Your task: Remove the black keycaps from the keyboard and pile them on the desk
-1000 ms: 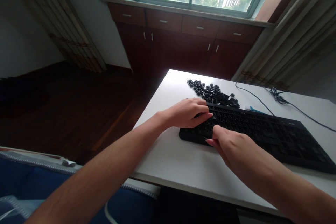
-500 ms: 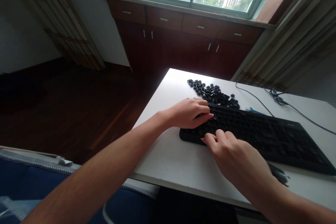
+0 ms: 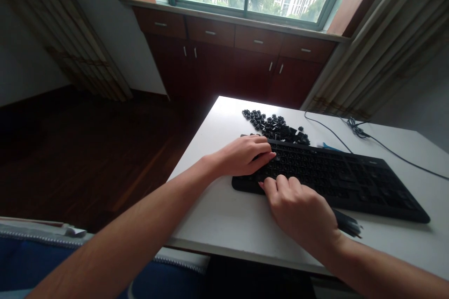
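A black keyboard (image 3: 315,168) lies at a slant on the white table, many of its key places showing without caps. My left hand (image 3: 243,155) rests over its far left part, fingers curled and thumb stretched along the keys; whatever is between them is hidden. At the front left edge of the keyboard, my right hand (image 3: 298,208) is closed, its fingers bent down over the lower keys. What its fingertips hold, if anything, is out of sight. Behind the keyboard is a heap of black keycaps (image 3: 277,126).
A blue tool (image 3: 329,147) lies behind the keyboard, with a black cable (image 3: 356,127) bundled farther right. A dark object with a greyish end (image 3: 347,223) shows beside my right wrist. The white table (image 3: 210,215) stands before a brown cabinet (image 3: 228,65).
The view has swung slightly, so the table and keyboard sit farther left in it. Both hands keep nearly the same places on the keyboard.
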`<state>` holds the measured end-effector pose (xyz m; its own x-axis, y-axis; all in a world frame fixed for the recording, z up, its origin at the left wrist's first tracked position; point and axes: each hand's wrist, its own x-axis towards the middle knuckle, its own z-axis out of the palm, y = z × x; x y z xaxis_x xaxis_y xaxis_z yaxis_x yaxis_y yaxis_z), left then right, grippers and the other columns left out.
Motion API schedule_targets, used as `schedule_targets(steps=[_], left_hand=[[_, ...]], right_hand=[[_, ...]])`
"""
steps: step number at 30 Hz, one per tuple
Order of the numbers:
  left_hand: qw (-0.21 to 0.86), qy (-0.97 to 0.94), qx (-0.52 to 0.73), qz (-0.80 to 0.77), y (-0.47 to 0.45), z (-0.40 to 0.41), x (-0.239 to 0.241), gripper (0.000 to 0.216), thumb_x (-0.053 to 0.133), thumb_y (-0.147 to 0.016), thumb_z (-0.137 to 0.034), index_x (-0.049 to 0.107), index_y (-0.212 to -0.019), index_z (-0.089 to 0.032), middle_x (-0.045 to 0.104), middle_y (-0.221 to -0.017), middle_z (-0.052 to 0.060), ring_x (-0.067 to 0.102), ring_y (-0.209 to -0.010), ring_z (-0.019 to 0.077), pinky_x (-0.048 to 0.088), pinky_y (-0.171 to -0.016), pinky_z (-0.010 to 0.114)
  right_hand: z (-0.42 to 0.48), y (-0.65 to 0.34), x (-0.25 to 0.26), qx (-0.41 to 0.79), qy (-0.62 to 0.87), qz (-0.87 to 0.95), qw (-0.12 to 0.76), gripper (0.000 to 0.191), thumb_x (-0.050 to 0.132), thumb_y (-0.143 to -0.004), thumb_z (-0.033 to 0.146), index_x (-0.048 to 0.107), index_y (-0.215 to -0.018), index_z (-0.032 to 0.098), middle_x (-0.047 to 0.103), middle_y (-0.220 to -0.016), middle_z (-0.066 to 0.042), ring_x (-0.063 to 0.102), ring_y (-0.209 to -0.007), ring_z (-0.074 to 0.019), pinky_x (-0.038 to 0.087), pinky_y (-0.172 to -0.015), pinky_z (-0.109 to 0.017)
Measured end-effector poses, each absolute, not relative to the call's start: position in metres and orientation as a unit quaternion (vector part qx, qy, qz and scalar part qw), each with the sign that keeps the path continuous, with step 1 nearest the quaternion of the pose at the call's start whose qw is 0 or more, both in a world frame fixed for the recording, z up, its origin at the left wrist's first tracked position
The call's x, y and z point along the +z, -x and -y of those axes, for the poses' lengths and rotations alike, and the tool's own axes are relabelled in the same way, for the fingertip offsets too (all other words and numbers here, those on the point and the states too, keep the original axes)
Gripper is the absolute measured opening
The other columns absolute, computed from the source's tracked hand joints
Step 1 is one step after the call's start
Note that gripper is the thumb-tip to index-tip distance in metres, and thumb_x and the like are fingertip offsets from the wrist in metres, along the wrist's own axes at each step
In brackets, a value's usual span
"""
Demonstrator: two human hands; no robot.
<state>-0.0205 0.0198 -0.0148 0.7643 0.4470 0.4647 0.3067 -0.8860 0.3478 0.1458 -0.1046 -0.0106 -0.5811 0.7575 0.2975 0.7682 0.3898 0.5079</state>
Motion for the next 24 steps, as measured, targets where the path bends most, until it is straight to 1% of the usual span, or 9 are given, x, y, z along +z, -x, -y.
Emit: schedule_targets(steps=[4,9,14,20,24], left_hand=[[0.145,-0.923,0.282,-0.217,0.018,-0.018,-0.016,0.033,0.036,-0.107,-0.032,0.055,-0.085,-0.017,0.058,-0.084,0.005,0.053,-0.077,0.0164,0.045,-0.076,0.03],[0.135,-0.929,0.273,-0.211,0.016,-0.017,-0.016,0.032,0.034,-0.108,-0.031,0.054,-0.086,-0.017,0.058,-0.086,0.006,0.051,-0.079,0.0177,0.045,-0.081,0.033],[0.127,-0.938,0.265,-0.185,0.016,-0.014,-0.013,0.028,0.033,-0.107,-0.027,0.056,-0.094,-0.016,0.061,-0.097,0.009,0.052,-0.09,0.0201,0.045,-0.092,0.037],[0.153,-0.938,0.256,-0.174,0.015,-0.013,-0.012,0.026,0.034,-0.107,-0.025,0.057,-0.098,-0.016,0.062,-0.105,0.011,0.055,-0.097,0.0209,0.045,-0.096,0.038],[0.183,-0.931,0.268,-0.166,0.015,-0.013,-0.013,0.028,0.033,-0.107,-0.024,0.059,-0.1,-0.016,0.062,-0.111,0.011,0.056,-0.106,0.0211,0.045,-0.102,0.037]], right_hand=[[0.104,-0.146,-0.009,-0.313,0.455,0.833,0.023,0.026,0.05,-0.101,0.02,0.052,-0.075,0.02,0.056,-0.061,-0.003,0.052,-0.053,-0.0184,0.019,-0.051,-0.034],[0.104,-0.147,-0.006,-0.308,0.453,0.836,0.033,0.026,0.05,-0.101,0.02,0.052,-0.075,0.02,0.057,-0.061,-0.002,0.054,-0.051,-0.0178,0.018,-0.05,-0.033],[0.105,-0.146,-0.006,-0.307,0.46,0.833,0.036,0.027,0.05,-0.101,0.018,0.051,-0.075,0.02,0.059,-0.061,-0.003,0.056,-0.051,-0.0172,0.018,-0.048,-0.032],[0.098,-0.146,-0.011,-0.291,0.489,0.821,0.041,0.027,0.044,-0.103,0.016,0.052,-0.077,0.019,0.062,-0.063,-0.005,0.058,-0.052,-0.0186,0.016,-0.048,-0.032],[0.09,-0.149,-0.013,-0.284,0.487,0.825,0.05,0.028,0.042,-0.104,0.017,0.053,-0.079,0.019,0.062,-0.066,-0.005,0.059,-0.055,-0.0195,0.016,-0.048,-0.032]])
